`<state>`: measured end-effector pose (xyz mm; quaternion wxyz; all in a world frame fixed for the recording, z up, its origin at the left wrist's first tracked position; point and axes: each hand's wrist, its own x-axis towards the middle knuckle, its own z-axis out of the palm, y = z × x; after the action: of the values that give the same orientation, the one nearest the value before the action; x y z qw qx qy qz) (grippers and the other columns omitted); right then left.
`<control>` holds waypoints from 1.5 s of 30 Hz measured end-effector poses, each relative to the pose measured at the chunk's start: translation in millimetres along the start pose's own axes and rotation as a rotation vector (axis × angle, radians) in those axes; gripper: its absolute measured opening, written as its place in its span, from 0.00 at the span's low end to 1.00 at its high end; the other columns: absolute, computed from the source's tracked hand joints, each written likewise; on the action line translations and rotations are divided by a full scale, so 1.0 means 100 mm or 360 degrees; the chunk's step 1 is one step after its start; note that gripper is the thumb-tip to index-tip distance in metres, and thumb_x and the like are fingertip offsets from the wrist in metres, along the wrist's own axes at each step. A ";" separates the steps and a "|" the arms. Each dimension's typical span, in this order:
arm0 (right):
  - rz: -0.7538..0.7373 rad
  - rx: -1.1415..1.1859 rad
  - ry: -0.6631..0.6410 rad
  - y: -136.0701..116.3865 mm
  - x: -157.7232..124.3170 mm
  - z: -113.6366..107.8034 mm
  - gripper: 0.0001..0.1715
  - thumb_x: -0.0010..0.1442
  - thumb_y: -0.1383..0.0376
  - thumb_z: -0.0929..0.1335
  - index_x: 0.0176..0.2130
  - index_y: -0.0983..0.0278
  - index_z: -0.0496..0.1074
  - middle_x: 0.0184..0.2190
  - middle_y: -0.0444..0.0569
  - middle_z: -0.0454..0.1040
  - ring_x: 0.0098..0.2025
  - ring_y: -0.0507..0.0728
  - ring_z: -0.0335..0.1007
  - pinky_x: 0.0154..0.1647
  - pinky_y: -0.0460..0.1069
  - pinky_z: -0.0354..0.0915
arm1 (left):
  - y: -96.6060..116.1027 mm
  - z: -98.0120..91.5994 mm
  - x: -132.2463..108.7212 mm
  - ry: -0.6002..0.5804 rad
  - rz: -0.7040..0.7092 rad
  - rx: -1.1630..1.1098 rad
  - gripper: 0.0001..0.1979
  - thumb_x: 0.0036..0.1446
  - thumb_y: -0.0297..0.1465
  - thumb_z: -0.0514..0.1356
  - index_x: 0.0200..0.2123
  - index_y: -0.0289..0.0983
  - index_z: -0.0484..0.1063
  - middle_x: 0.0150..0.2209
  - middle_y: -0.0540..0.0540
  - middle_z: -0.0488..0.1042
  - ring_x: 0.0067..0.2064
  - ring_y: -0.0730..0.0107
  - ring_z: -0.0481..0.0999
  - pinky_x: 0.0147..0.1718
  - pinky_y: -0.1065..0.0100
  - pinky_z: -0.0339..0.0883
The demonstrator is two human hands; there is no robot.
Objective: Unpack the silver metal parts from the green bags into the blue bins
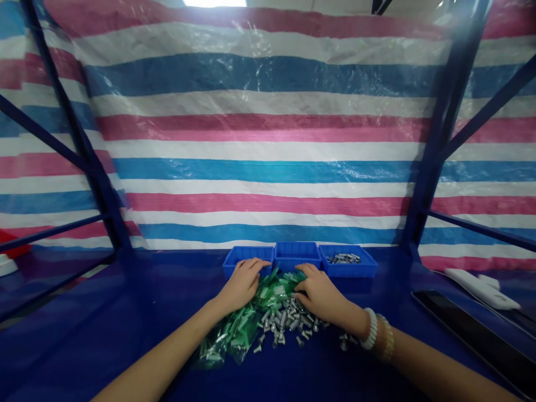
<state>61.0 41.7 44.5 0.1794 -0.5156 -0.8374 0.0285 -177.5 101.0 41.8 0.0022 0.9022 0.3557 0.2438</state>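
A heap of small clear-green plastic packets (240, 329) lies in front of me on the blue table. Loose silvery metal bolts or pins (288, 321) are spread against its right side. My left hand (243, 283) rests at the heap's upper left, fingers stretched toward the front of the left blue bin (231, 268). On the other side, my right hand (320, 289) is at the heap's upper right, thumb and fingers apart, its fingertips by the green packets. Neither hand visibly holds anything. Whether the fingertips press on the packets is hard to see.
Behind my hands stand the middle blue bin (297, 249) and the right blue bin (368, 269), which contains metal pieces (344, 258). At right lie a dark flat phone-like slab (473, 335) and a white power strip (481, 288). Blue frame posts (435, 151) and striped sheeting (268, 170) enclose the table.
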 end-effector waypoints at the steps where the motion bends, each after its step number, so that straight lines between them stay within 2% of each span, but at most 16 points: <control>1: 0.0007 0.0019 -0.0002 0.00 0.01 0.00 0.13 0.61 0.64 0.67 0.36 0.66 0.82 0.59 0.62 0.65 0.63 0.69 0.54 0.58 0.61 0.56 | 0.01 0.00 0.00 -0.0003 -0.0005 0.0001 0.26 0.57 0.15 0.48 0.55 0.41 0.64 0.53 0.45 0.72 0.56 0.58 0.69 0.56 0.48 0.59; 6: 0.0069 0.0141 -0.0012 0.08 0.06 -0.02 0.07 0.54 0.61 0.73 0.32 0.62 0.81 0.56 0.59 0.68 0.62 0.66 0.58 0.56 0.57 0.58 | 0.06 -0.01 0.01 0.0001 -0.0038 0.0016 0.26 0.56 0.15 0.48 0.55 0.41 0.65 0.53 0.44 0.72 0.56 0.58 0.70 0.57 0.45 0.57; 9: 0.0133 0.0181 -0.0011 0.13 0.04 -0.02 0.05 0.51 0.64 0.74 0.30 0.63 0.81 0.56 0.60 0.68 0.60 0.65 0.61 0.54 0.55 0.60 | 0.09 -0.01 0.02 0.0010 -0.0066 0.0024 0.24 0.57 0.16 0.48 0.54 0.40 0.65 0.53 0.43 0.72 0.56 0.57 0.70 0.59 0.43 0.55; 14: 0.0159 0.0138 0.0017 0.10 0.01 -0.02 0.06 0.51 0.67 0.72 0.32 0.63 0.82 0.57 0.61 0.66 0.62 0.68 0.56 0.55 0.59 0.57 | 0.11 0.01 0.04 0.0028 -0.0082 0.0018 0.22 0.58 0.18 0.49 0.53 0.39 0.66 0.52 0.41 0.73 0.56 0.55 0.70 0.59 0.41 0.54; 17: 0.0105 0.0108 0.0032 0.04 0.04 -0.03 0.04 0.48 0.67 0.73 0.29 0.64 0.81 0.56 0.61 0.67 0.61 0.69 0.55 0.53 0.61 0.56 | 0.11 0.01 0.03 0.0046 -0.0068 0.0013 0.22 0.58 0.18 0.50 0.53 0.39 0.66 0.52 0.41 0.73 0.55 0.54 0.70 0.59 0.41 0.54; 23: -0.0001 0.0176 0.0128 0.02 0.01 -0.15 0.02 0.46 0.70 0.73 0.26 0.65 0.79 0.54 0.60 0.69 0.59 0.67 0.60 0.53 0.59 0.59 | 0.12 -0.02 0.10 0.0102 -0.0037 0.0036 0.22 0.60 0.18 0.48 0.53 0.40 0.65 0.50 0.41 0.72 0.53 0.57 0.70 0.52 0.51 0.66; 25: -0.0059 0.0264 0.0195 0.09 -0.04 -0.27 0.02 0.49 0.70 0.72 0.27 0.64 0.78 0.50 0.57 0.72 0.53 0.62 0.67 0.52 0.54 0.62 | 0.12 -0.02 0.18 0.0101 -0.0025 0.0058 0.20 0.61 0.20 0.49 0.54 0.40 0.65 0.51 0.40 0.70 0.53 0.57 0.69 0.51 0.53 0.66; 27: -0.0078 0.0458 0.0331 0.22 -0.09 -0.39 0.03 0.51 0.69 0.70 0.29 0.63 0.77 0.41 0.52 0.78 0.43 0.58 0.73 0.46 0.52 0.66 | 0.13 0.00 0.27 0.0084 -0.0029 0.0088 0.19 0.62 0.24 0.51 0.55 0.41 0.65 0.52 0.40 0.68 0.52 0.55 0.68 0.50 0.52 0.66; 29: 0.0019 0.0740 0.0522 0.39 -0.14 -0.49 0.03 0.51 0.66 0.70 0.30 0.63 0.76 0.30 0.48 0.79 0.32 0.56 0.74 0.38 0.51 0.69 | 0.13 0.04 0.35 0.0062 -0.0058 0.0122 0.18 0.62 0.28 0.54 0.55 0.43 0.66 0.50 0.39 0.66 0.51 0.52 0.68 0.47 0.51 0.67; 31: 0.0159 0.0947 0.0671 0.57 -0.19 -0.54 0.06 0.51 0.62 0.71 0.29 0.63 0.75 0.25 0.46 0.78 0.27 0.55 0.73 0.31 0.50 0.69 | 0.13 0.08 0.41 0.0037 -0.0087 0.0143 0.18 0.62 0.30 0.56 0.55 0.44 0.67 0.49 0.40 0.66 0.50 0.50 0.67 0.45 0.49 0.68; 35: 0.0278 0.1091 0.0797 0.85 -0.32 -0.55 0.13 0.50 0.57 0.72 0.28 0.64 0.71 0.23 0.47 0.76 0.25 0.55 0.72 0.27 0.49 0.70 | 0.12 0.11 0.47 0.0008 -0.0104 0.0103 0.15 0.61 0.27 0.55 0.51 0.43 0.69 0.50 0.39 0.65 0.52 0.47 0.65 0.45 0.45 0.67; 38: 0.0309 0.1170 0.0878 0.90 -0.41 -0.53 0.14 0.49 0.57 0.73 0.29 0.63 0.70 0.25 0.46 0.75 0.28 0.55 0.74 0.30 0.49 0.71 | 0.14 0.06 0.50 0.0041 -0.0106 -0.0006 0.14 0.60 0.24 0.54 0.47 0.43 0.71 0.53 0.39 0.65 0.55 0.45 0.63 0.48 0.40 0.64; 41: 0.0282 0.1323 0.0933 0.78 -0.46 -0.48 0.15 0.48 0.57 0.75 0.30 0.64 0.70 0.28 0.46 0.74 0.32 0.56 0.74 0.33 0.49 0.71 | 0.32 -0.02 0.50 0.0168 -0.0122 -0.0167 0.13 0.61 0.27 0.55 0.48 0.42 0.70 0.56 0.39 0.64 0.60 0.46 0.60 0.54 0.39 0.58; 43: 0.0198 0.1451 0.0940 0.62 -0.48 -0.43 0.14 0.48 0.58 0.75 0.30 0.64 0.71 0.28 0.45 0.73 0.31 0.55 0.72 0.34 0.49 0.70 | 0.57 -0.06 0.44 0.0241 -0.0135 -0.0319 0.13 0.63 0.30 0.53 0.50 0.40 0.68 0.54 0.38 0.67 0.58 0.52 0.64 0.55 0.47 0.61; 45: 0.0050 0.1475 0.0906 0.42 -0.50 -0.38 0.11 0.50 0.61 0.75 0.31 0.64 0.73 0.29 0.45 0.72 0.31 0.54 0.71 0.34 0.49 0.69 | 0.88 -0.07 0.34 0.0204 -0.0178 -0.0585 0.12 0.66 0.34 0.50 0.48 0.39 0.68 0.43 0.41 0.75 0.45 0.62 0.75 0.43 0.60 0.72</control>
<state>129.3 12.2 57.0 0.6071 -0.3824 -0.6476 0.2566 -103.0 55.5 78.5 0.1578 0.8481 0.3541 0.3611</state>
